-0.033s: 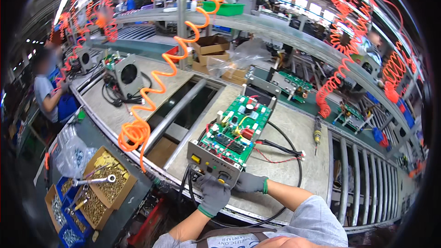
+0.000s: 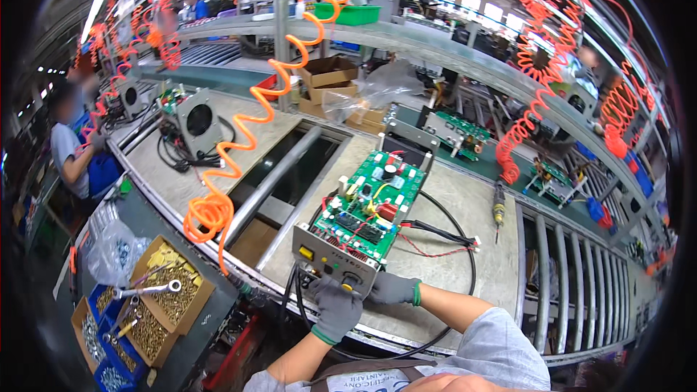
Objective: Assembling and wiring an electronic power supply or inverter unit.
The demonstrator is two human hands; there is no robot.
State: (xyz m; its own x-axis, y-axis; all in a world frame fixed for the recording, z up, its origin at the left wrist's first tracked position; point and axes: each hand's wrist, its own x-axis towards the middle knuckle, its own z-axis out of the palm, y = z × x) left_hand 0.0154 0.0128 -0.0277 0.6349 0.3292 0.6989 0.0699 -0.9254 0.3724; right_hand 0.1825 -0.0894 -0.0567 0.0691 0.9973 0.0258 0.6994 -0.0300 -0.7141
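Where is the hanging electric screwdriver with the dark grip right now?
In the head view, the electric screwdriver hangs tip-down over the grey workbench, right of the green circuit board and beyond the red and black wires.

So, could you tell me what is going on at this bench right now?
A person in grey gloves is working at the front panel of an open electronic unit with a green circuit board on top. The left hand is at the panel's knobs and the right hand steadies its lower corner. The unit sits on the grey workbench, its black cable looped beside it. Boxes of screws stand to the left.
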